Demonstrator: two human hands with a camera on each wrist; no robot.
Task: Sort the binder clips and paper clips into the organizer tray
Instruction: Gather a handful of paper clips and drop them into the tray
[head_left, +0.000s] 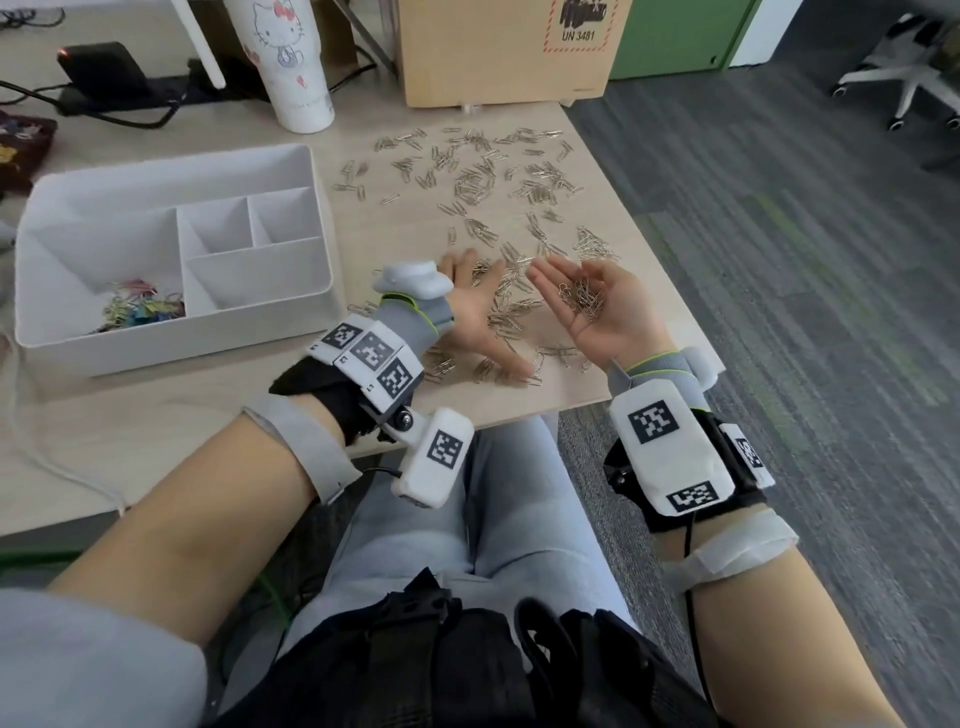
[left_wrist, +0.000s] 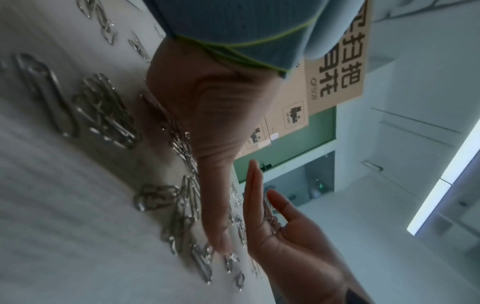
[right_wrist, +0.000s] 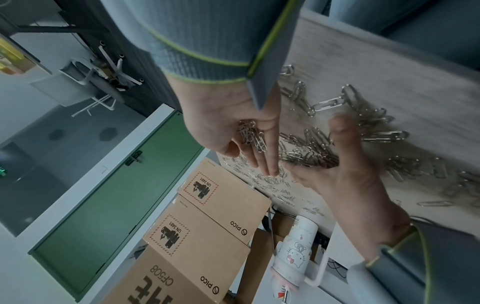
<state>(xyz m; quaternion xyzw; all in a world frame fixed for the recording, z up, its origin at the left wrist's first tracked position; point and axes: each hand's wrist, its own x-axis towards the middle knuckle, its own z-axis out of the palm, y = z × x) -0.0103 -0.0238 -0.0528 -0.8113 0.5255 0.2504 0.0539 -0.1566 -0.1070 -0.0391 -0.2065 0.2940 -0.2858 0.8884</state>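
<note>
Head view: box label "UN 3481"

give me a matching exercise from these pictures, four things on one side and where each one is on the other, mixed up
Things:
1. colourful binder clips
2. small heap of silver paper clips
3. left hand
4. Hello Kitty tumbler

Places:
A. flat on the desk among scattered paper clips
B. standing at the back of the desk, behind the organizer tray
C. in the tray's large left compartment
D. in the upturned palm of the right hand

Pairs: 1-C, 2-D, 3-A, 4-B
</note>
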